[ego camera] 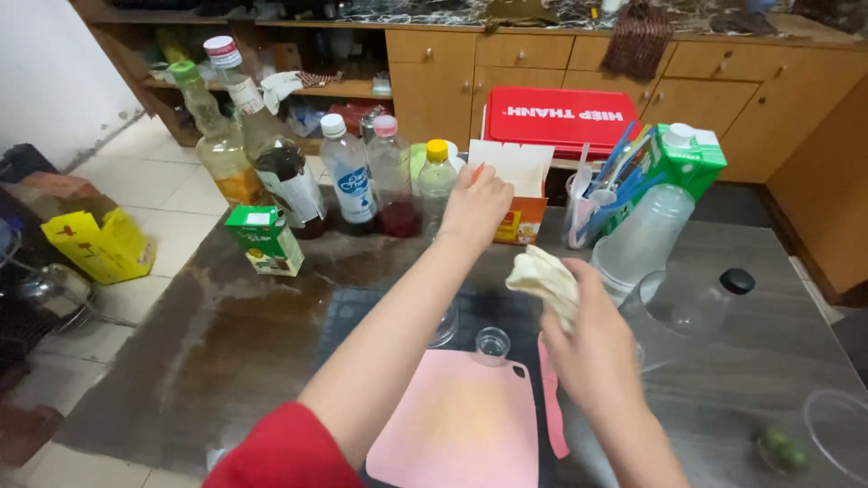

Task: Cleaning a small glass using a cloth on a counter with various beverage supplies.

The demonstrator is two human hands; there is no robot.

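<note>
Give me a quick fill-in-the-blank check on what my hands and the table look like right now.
1. The right hand holds a crumpled ____ cloth.
2. The left hand reaches into an open ____ box.
3. The small clear glass stands at the top edge of the ____ cutting board.

Missing words: white; carton; pink

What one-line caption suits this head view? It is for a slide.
Left hand reaches into an open white-and-orange carton while right hand holds a crumpled cream cloth above a pink cutting board.
</note>
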